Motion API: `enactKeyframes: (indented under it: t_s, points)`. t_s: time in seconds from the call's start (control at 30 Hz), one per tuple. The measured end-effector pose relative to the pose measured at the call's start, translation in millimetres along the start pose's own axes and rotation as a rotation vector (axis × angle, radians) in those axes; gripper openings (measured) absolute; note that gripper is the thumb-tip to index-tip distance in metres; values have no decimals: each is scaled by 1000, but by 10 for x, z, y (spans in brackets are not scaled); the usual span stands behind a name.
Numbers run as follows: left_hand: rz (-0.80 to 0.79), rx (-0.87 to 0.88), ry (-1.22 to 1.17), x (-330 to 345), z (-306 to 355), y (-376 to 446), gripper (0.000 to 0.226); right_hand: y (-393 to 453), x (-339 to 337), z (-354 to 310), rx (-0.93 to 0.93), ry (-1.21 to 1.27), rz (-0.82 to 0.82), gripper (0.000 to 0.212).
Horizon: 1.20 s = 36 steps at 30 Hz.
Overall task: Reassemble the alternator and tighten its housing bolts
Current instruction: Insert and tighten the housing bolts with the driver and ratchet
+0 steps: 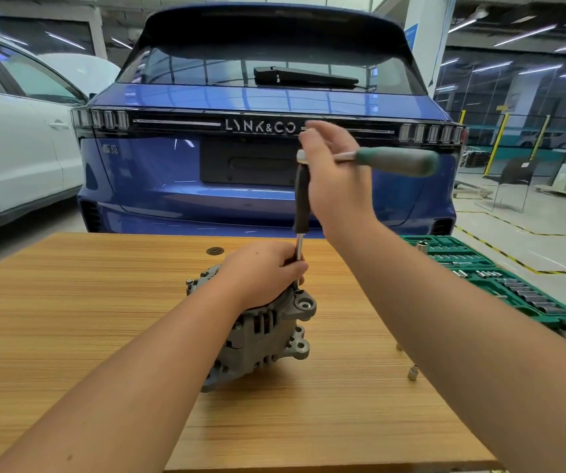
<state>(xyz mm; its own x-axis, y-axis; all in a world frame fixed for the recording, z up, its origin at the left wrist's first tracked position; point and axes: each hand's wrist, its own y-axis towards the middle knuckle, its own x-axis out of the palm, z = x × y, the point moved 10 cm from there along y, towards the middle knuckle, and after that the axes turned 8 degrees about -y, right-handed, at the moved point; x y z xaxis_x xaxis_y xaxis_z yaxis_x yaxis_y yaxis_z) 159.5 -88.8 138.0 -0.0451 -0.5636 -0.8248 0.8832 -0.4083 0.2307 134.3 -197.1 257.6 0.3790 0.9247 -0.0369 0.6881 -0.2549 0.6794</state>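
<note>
We judge the job to be in its late stage: the alternator (261,329) stands on the wooden counter (70,319) with its two housing halves already closed together, and what is left, as far as we can see, is running down the housing bolts. Our left hand (264,271) rests on top of the alternator, fingers curled round the lower steel shaft of the extension bar (300,213) to steady it over a bolt we cannot see. Our right hand (334,179) is well above, wrapped around the head of the green-handled ratchet (377,160), whose handle points right. To the right lie a loose socket (413,373) and, farther, the open green socket set (500,281).
</note>
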Motion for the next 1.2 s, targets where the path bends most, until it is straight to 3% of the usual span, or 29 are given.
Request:
enactKeyframes:
  t_s: [0.07, 0.13, 0.43, 0.77, 0.83, 0.9, 0.97, 1.03, 1.07, 1.2]
  points:
    - [6, 2, 8, -2, -5, -10, 18, -126, 118, -338, -459, -464, -50, 21]
    - [11, -6, 9, -2, -10, -22, 19, -190, 266, -425, -609, -639, -110, 20]
    - [13, -20, 28, -9, -19, -16, 25, -177, 442, -331, -510, -668, -386, 46]
    - [19, -28, 14, -11, -26, -30, 24, -212, 505, -426, -548, -778, -395, 33]
    - [8, -31, 9, -2, -28, -33, 25, -111, 546, -441, -484, -935, -410, 37]
    - [-5, -25, 6, 8, -19, -35, 25, 115, 530, -398, -263, -1106, -446, 38]
    - [-5, -20, 1, 5, -18, -38, 25, 231, 480, -213, 124, -899, -569, 29]
    - [6, -15, 2, -9, -24, -38, 23, 67, 468, 9, 558, -351, -650, 17]
    - [11, -12, 4, -15, -27, -35, 22, -30, 476, 64, 681, -95, -642, 13]
    - [4, -6, 33, -10, -11, -8, 20, -109, 400, 359, 797, 582, -294, 12]
